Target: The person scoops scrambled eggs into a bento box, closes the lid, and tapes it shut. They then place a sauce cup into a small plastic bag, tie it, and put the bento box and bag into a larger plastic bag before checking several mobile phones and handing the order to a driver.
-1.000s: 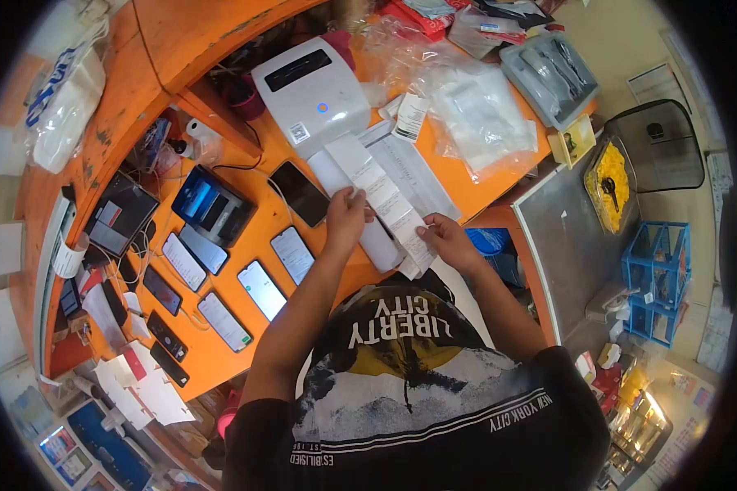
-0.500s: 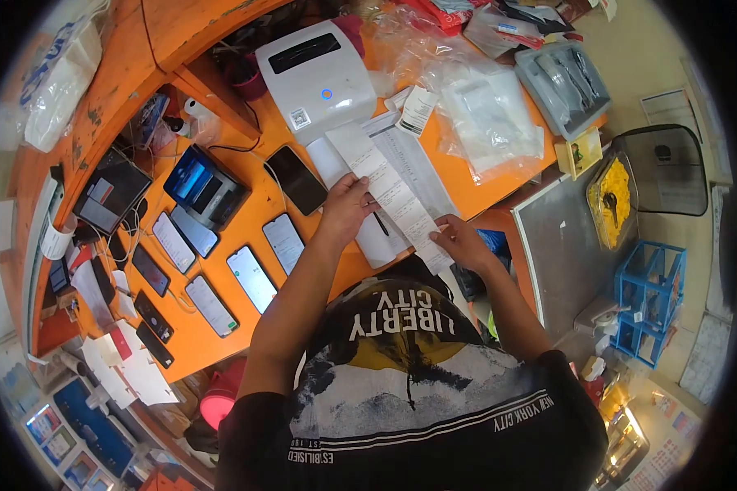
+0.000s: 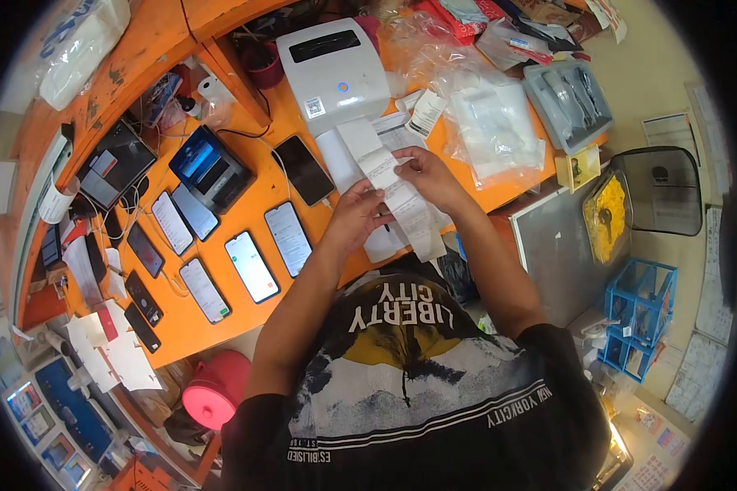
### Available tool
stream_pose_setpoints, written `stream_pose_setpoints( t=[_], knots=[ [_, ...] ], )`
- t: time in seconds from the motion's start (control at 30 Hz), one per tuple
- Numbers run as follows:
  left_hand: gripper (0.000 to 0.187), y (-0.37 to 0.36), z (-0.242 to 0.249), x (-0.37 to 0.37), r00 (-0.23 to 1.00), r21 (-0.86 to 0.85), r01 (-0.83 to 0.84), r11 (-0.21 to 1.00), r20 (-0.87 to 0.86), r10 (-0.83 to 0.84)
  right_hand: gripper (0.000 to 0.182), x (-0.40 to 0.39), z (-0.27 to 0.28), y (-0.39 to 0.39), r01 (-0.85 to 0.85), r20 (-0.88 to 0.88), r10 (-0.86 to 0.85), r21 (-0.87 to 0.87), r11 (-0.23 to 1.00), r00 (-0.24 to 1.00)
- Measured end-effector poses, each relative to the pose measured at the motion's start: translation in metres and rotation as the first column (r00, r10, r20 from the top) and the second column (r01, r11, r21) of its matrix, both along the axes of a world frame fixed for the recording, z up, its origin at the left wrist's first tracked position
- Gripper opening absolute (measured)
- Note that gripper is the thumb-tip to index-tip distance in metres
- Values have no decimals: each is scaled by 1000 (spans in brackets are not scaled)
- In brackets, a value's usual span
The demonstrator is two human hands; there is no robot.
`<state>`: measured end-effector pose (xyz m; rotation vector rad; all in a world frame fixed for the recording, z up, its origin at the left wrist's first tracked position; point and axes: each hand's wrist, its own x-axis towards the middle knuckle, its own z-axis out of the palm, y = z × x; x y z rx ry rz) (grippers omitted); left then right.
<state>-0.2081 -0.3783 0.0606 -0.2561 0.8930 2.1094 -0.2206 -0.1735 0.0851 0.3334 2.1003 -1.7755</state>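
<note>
A long printed receipt strip (image 3: 407, 211) runs from near the white printer (image 3: 336, 90) down toward the front edge of the orange table. My left hand (image 3: 357, 216) is closed on the strip's left edge, about midway along. My right hand (image 3: 427, 175) pinches the strip higher up, at its right edge. The paper bends between the two hands, and its lower end hangs over the table's front edge. Under the strip lie white paper sheets (image 3: 334, 160), partly hidden by my hands. A small printed slip (image 3: 426, 112) lies just beyond my right hand.
Several phones, including a dark one (image 3: 303, 170) and a lit one (image 3: 252, 267), lie at left beside a payment terminal (image 3: 211, 172). Clear plastic bags (image 3: 491, 123) and a grey tray (image 3: 567, 105) are at right. A pink lidded container (image 3: 213, 397) stands below the table.
My right hand has moved up and left along the receipt strip, from its lower end to near my left hand. The strip now bends more. The view has shifted slightly.
</note>
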Motion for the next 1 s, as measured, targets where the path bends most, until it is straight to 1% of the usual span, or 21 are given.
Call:
stream_pose_setpoints(
  t=[0.07, 0.17, 0.27, 0.37, 0.47, 0.53, 0.57, 0.63, 0.67, 0.73, 0.77, 0.8, 0.83, 0.87, 0.9, 0.93, 0.97, 1.0],
  knots=[
    [24, -1, 2, 6, 998, -5, 54, 999, 13, -54, 40, 9, 4, -1, 89, 34, -88, -50, 995, 996],
    [23, 1, -6, 9, 993, -39, 119, 992, -3, -119, 41, 27, 11, -4, 179, 130, -163, -118, 977, 978],
    [22, 3, -8, 6, 987, -110, 154, 982, -34, -159, 35, 39, 10, -2, 151, 136, -139, -83, 985, 981],
    [21, 4, -16, 5, 980, -183, 181, 966, -54, -194, 44, 21, -6, -2, 80, 7, -82, 164, 983, 997],
    [25, 8, -22, 4, 968, -266, 213, 940, -75, -240, 45, -22, -32, -10, 97, -37, -92, 161, 982, 995],
    [27, 6, -22, 7, 962, -344, 224, 912, -70, -263, 44, -39, -46, -18, 131, 87, -122, -100, 986, 989],
    [28, 2, -20, 8, 947, -412, 243, 878, -94, -306, 43, -47, -53, -23, 152, 148, -120, -229, 962, 982],
    [29, -10, -15, 11, 912, -542, 263, 798, -129, -389, 35, -52, -71, -34, 347, 404, -219, -279, 895, 888],
    [32, -17, -11, 14, 927, -547, 212, 810, -148, -343, 31, -54, -78, -39, 443, 528, -249, -281, 851, 812],
    [34, -28, -3, 14, 963, -568, 104, 816, -147, -225, 25, -61, -93, -43, 437, 578, -196, -314, 843, 792],
    [35, -32, 0, 10, 974, -575, 48, 817, -152, -165, 23, -66, -90, -45, 434, 598, -171, -329, 839, 783],
    [37, -35, 2, 4, 977, -577, 24, 816, -161, -143, 24, -72, -87, -50, 461, 643, -151, -347, 816, 751],
    [40, -39, 3, -2, 978, -580, 0, 815, -170, -121, 25, -74, -83, -48, 436, 633, -152, -320, 841, 759],
    [40, -38, -2, -9, 971, -617, -75, 783, -223, -82, 25, -73, -71, -46, 410, 623, -154, -291, 864, 767],
    [41, -37, -10, -17, 960, -647, -150, 747, -276, -46, 25, -72, -64, -45, 384, 614, -156, -259, 886, 774],
    [43, -34, -20, -32, 905, -721, -253, 645, -413, -106, 22, -73, -74, -40, 405, 647, -120, -311, 860, 753],
    [45, -28, -34, -55, 828, -758, -372, 536, -531, -178, 20, -76, -93, -34, 421, 674, -80, -359, 833, 734],
    [47, -23, -42, -76, 736, -760, -494, 423, -624, -261, 18, -81, -103, -30, 437, 700, -37, -403, 804, 714]
  ],
)
